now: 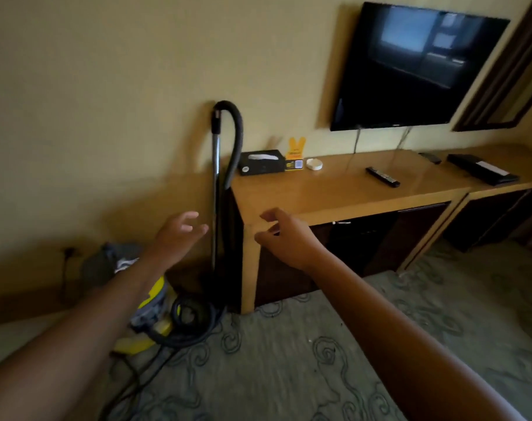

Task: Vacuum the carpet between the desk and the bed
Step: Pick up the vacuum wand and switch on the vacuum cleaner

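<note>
Grey-green carpet (pixel 289 360) with dark swirls fills the lower frame, a yellow vacuum (pixel 155 314) with black hose (pixel 236 141) at lower left, tan desk (pixel 334 189) mid-right, black TV (pixel 416 68) upper right.

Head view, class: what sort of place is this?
Probably a hotel room: a wall-mounted TV above a long wooden desk, a tissue box beside a small card stand, and patterned carpet.

Glossy wooden desk (pixel 343 189), shiny metal vacuum tube (pixel 216 177), ribbed black hose (pixel 236 147), patterned pile carpet (pixel 289 360)
</note>
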Demonstrator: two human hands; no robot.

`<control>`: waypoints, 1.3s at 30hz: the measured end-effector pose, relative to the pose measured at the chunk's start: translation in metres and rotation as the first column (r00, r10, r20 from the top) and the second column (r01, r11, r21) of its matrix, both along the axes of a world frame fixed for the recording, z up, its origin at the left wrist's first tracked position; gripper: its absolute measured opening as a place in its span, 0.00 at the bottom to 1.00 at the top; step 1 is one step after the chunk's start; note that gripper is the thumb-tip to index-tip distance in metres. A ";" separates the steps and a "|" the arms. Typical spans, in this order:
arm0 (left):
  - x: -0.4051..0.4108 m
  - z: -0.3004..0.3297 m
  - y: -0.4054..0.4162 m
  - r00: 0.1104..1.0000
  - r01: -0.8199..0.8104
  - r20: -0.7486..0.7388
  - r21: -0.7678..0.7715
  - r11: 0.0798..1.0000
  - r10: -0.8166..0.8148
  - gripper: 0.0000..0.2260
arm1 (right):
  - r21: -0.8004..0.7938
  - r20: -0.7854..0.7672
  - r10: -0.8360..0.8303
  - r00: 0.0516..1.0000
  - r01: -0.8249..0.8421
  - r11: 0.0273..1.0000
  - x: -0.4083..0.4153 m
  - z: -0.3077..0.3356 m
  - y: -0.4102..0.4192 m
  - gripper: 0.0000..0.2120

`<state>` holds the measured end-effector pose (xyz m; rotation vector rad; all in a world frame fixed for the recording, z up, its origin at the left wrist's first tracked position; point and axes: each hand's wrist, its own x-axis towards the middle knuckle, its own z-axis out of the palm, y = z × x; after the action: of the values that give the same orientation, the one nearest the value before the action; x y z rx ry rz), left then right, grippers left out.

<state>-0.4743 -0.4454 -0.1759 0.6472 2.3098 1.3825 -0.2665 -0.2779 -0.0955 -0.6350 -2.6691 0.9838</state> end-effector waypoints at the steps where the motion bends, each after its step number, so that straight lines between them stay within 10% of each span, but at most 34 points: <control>1: -0.007 -0.006 -0.006 0.999 -0.032 0.002 -0.002 0.999 0.032 0.21 | -0.010 0.012 0.027 1.000 -0.027 1.000 -0.012 -0.005 -0.003 0.24; 22: -0.163 -0.074 -0.083 0.866 -0.487 0.012 -0.202 0.850 0.499 0.19 | -0.077 0.242 0.559 0.793 -0.559 0.826 -0.318 -0.090 -0.008 0.18; 39: -0.381 -0.218 -0.113 0.847 -0.393 0.209 -0.372 0.841 0.488 0.20 | -0.152 0.430 0.431 0.793 -0.407 0.901 -0.530 -0.220 -0.049 0.18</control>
<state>-0.8556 -0.5580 -0.3938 -0.2090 2.4359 1.1379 -0.7963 -0.3265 -0.3155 -0.3025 -3.3141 1.1271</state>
